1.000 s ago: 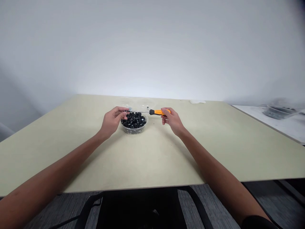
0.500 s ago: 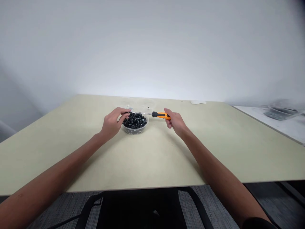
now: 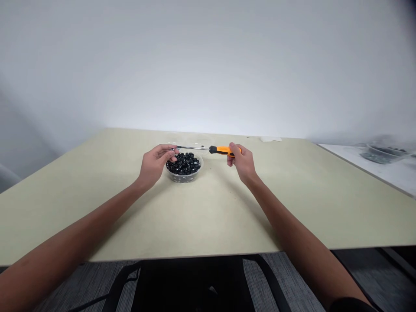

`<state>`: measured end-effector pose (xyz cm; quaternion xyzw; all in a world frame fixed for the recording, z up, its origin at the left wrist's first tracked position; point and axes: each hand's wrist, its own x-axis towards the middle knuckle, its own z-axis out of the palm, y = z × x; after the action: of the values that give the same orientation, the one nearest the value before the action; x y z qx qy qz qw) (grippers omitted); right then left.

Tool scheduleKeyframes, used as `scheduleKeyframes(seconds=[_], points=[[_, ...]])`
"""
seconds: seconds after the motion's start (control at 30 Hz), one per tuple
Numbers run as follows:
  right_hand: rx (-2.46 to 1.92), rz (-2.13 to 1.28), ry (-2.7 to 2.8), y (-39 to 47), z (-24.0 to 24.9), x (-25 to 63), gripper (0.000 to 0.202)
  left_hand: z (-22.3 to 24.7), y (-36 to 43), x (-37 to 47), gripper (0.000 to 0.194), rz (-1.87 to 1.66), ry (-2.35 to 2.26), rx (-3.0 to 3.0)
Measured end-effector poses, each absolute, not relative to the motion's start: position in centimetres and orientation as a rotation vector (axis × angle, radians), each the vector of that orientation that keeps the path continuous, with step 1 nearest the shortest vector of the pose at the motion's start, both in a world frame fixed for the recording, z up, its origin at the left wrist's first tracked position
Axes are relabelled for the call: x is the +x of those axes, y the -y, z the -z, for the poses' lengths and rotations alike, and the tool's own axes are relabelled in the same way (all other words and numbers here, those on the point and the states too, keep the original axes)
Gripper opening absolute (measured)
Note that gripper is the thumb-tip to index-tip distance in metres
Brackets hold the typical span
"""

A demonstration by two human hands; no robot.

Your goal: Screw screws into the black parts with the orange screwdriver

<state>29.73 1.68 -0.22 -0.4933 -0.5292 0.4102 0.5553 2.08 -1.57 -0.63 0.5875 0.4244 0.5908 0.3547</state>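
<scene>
My right hand [image 3: 243, 162] is wrapped round the orange and black handle of a screwdriver [image 3: 224, 150], whose metal shaft points left, nearly level. At the shaft's tip, the thumb and fingers of my left hand [image 3: 155, 162] are pinched together on something small that I cannot make out. Below the shaft stands a clear round plastic bowl [image 3: 184, 178], filled with small shiny black pieces [image 3: 183, 164]. My left fingers are over the bowl's left rim.
Clear plastic lids or dishes [image 3: 195, 141] lie behind the bowl on the pale table [image 3: 208, 216]. A white flat item [image 3: 271, 139] rests by the wall. On a white surface at right sits another clear container [image 3: 385, 152] with dark contents. A black chair [image 3: 191, 284] is at the front edge.
The screwdriver's handle has risen slightly and moved a little to the right with my right hand. My left fingers have shifted at the tip, showing more of the thumb side.
</scene>
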Motion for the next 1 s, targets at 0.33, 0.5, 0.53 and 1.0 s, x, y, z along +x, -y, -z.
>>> scheduleKeyframes(seconds=[0.33, 0.5, 0.53, 1.0], points=[[-1.143, -1.002, 1.247, -1.48, 0.29, 29.58, 0.044, 0.19, 1.12, 2.00, 0.028, -1.427, -0.828, 1.174], [-1.132, -0.993, 1.255, -1.58, 0.55, 29.54, 0.045, 0.05, 1.23, 2.09, 0.027, -1.394, -0.811, 1.117], [-1.130, -0.986, 1.266, -1.60, 0.60, 29.53, 0.044, 0.07, 1.22, 2.08, 0.027, -1.390, -0.812, 1.114], [-1.003, -0.715, 1.490, -1.34, 0.24, 29.98, 0.024, 0.58, 0.81, 1.45, 0.029, -1.338, -0.866, 1.145]])
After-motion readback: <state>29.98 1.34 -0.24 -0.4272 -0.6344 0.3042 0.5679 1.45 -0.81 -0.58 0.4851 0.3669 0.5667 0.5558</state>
